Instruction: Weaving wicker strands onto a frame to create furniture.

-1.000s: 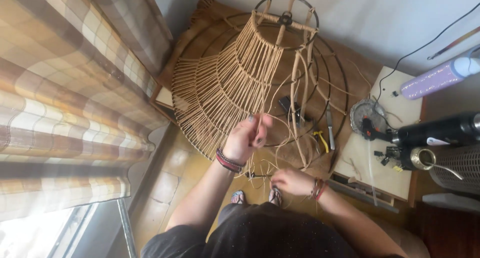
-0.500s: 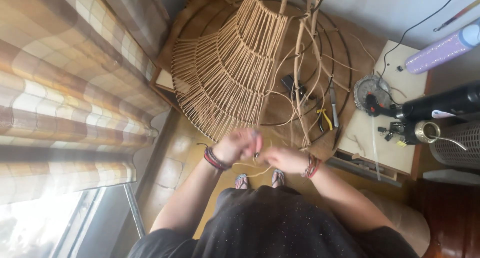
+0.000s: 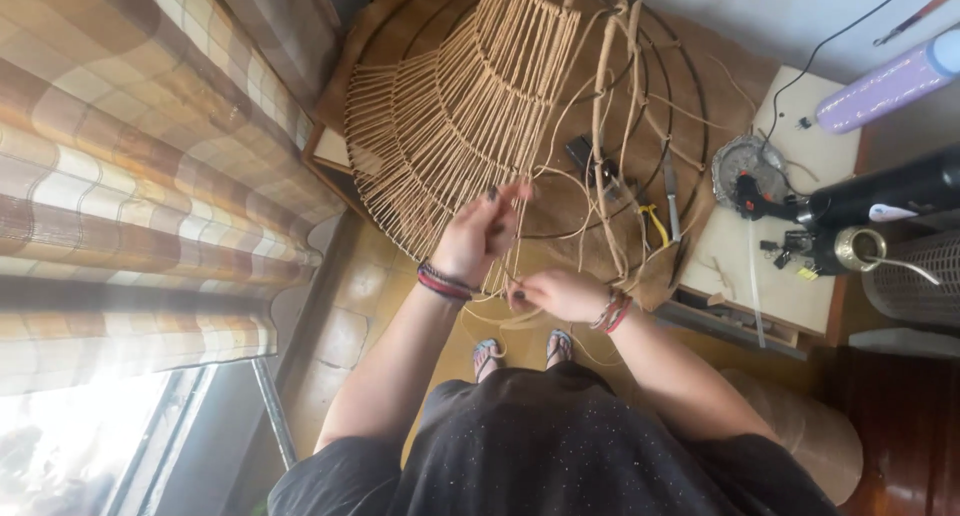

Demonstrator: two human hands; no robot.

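A large tiered wire lampshade frame (image 3: 480, 106), partly wrapped in tan rattan cord, hangs in front of me. My left hand (image 3: 478, 234) is raised at the frame's lower edge, its fingers pinched on a strand of cord (image 3: 515, 261). Just below and to the right, my right hand (image 3: 556, 294) holds the same cord where it runs down from the frame. Both wrists wear dark and red bracelets. Loose cord ends (image 3: 600, 176) dangle from the unwrapped side of the frame.
A brown board (image 3: 700, 66) behind the frame carries pliers with yellow handles (image 3: 652, 223) and other tools. A low white table (image 3: 790, 276) at right holds a glue gun (image 3: 760, 196), a purple tube (image 3: 880, 86) and a black cylinder (image 3: 890, 191). Checked curtains (image 3: 130, 176) hang at left.
The view has moved closer and the frame now fills more of the top. My left hand has risen toward the frame's lower edge; my right hand stays below it on the cord.
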